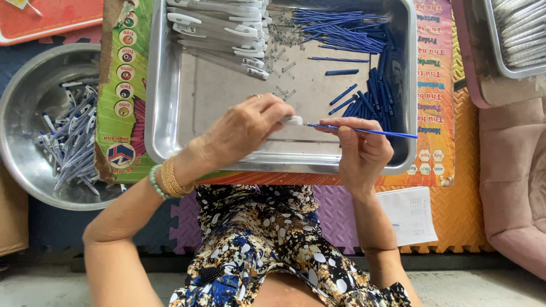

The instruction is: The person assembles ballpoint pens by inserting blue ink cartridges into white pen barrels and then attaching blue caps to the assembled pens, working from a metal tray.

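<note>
My left hand [247,128] grips a white pen barrel [292,120], only its end showing past my fingers. My right hand [359,149] pinches a thin blue ink refill [375,132] that points left with its tip just at the barrel's open end. Both hands hover over the near part of a rectangular steel tray [165,102]. In the tray lie white pen barrels [227,31] at the far left, small metal springs [281,57] in the middle, and a heap of blue refills and blue caps [372,85] on the right.
A round steel bowl [23,119] at the left holds several assembled white-and-blue pens [71,139]. A colourful cardboard sheet [122,85] lies under the tray. Another steel tray of white parts [515,34] sits far right. A paper sheet [410,215] lies on foam floor mats.
</note>
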